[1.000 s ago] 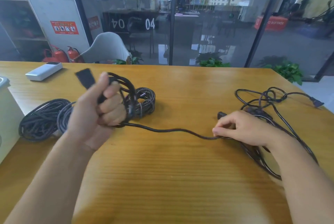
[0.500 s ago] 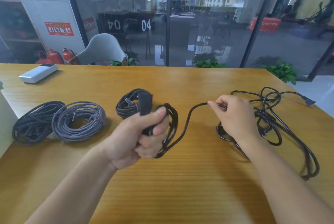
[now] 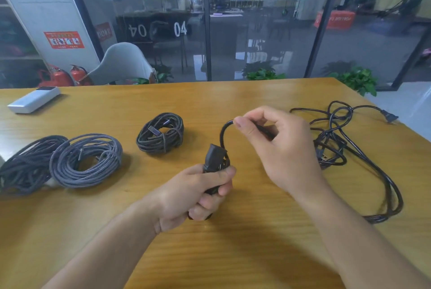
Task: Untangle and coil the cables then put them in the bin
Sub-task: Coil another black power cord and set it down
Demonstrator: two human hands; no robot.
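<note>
Plenty of bare table (image 3: pixel 233 253) in front; its far edge sits well behind the hands. Left hand (image 3: pixel 196 193) is fisted around the black cord's (image 3: pixel 222 135) gathered loops, plug (image 3: pixel 213 155) poking up above the fist. Right hand (image 3: pixel 277 146) pinches the cord just above, the rest trailing into the tangle (image 3: pixel 349 148) near the right edge. Three coils (image 3: pixel 161 133) lie left.

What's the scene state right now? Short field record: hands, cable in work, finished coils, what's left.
left hand: left hand grips the black power cable in a bundle, connector end sticking up
right hand: right hand pinches the same cable just past its bend
finished coils: three on the wooden table: black braided coil, grey braided coil, small dark braided coil
still loose: tangled thin black cable at the right
bin: not clearly in view
other: white remote-like device at far left
</note>
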